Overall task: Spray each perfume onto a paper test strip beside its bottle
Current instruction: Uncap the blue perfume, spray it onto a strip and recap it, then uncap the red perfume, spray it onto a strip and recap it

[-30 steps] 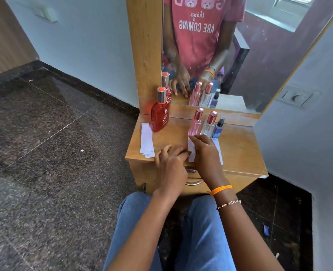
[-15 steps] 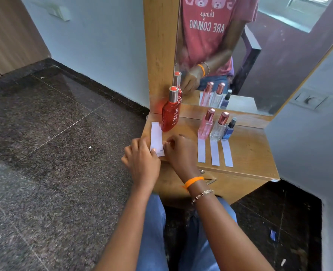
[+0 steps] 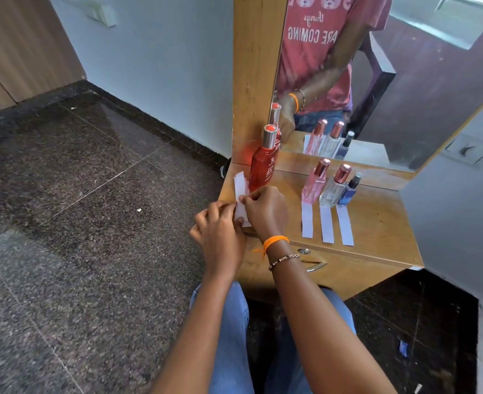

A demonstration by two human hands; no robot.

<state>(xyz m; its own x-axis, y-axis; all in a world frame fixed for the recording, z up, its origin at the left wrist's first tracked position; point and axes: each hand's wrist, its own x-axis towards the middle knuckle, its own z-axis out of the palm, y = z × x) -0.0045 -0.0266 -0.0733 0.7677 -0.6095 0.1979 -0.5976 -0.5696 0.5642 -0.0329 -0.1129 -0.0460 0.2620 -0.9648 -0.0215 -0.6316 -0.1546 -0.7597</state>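
A tall red perfume bottle [image 3: 263, 163] stands at the back left of the wooden dresser top [image 3: 376, 220]. A stack of white paper strips [image 3: 239, 183] lies just left of it. My left hand [image 3: 220, 231] and my right hand [image 3: 265, 210] both pinch the near end of that stack. To the right stand a pink bottle [image 3: 315, 182], a clear bottle [image 3: 334, 186] and a small blue bottle [image 3: 349, 190]. Each has a white strip lying in front of it: [image 3: 307, 220], [image 3: 327, 224], [image 3: 345, 226].
A mirror [image 3: 405, 81] in a wooden frame rises behind the bottles and reflects them. A grey wall [image 3: 461, 209] closes in on the right. The drawer handle [image 3: 315, 265] sits below the top's front edge. Dark stone floor [image 3: 78, 223] spreads to the left.
Both hands moved from the strips in front of the three small bottles to the stack beside the red bottle. Three strips now lie uncovered. The view shifted left.
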